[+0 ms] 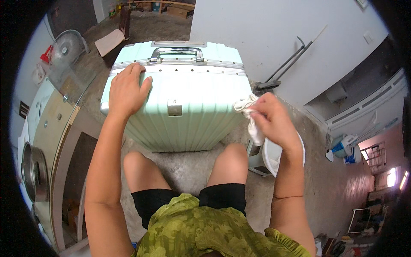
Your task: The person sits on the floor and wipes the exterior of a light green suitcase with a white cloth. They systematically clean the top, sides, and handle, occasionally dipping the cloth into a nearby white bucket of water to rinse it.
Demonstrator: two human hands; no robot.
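Note:
A mint-green hard-shell suitcase (189, 86) stands upright on the floor before my knees. Its silver frame, dotted with rivets, runs across the top, and a chrome carry handle (178, 51) lies at the far side. My left hand (126, 90) rests flat on the suitcase's upper left part, fingertips at the frame, holding nothing. In my right hand (273, 117) is a crumpled white cloth (252, 109), pinched between thumb and fingers at the suitcase's right front corner. A small metal plate (175, 107) sits on the suitcase's near edge.
A white basin (300, 154) stands on the floor under my right forearm, beside a grey stool (257, 160). On the left is a glass-topped cabinet (64, 112) with a steel pot (35, 172). A fan (65, 49) and a broom with dustpan (269, 84) stand farther back.

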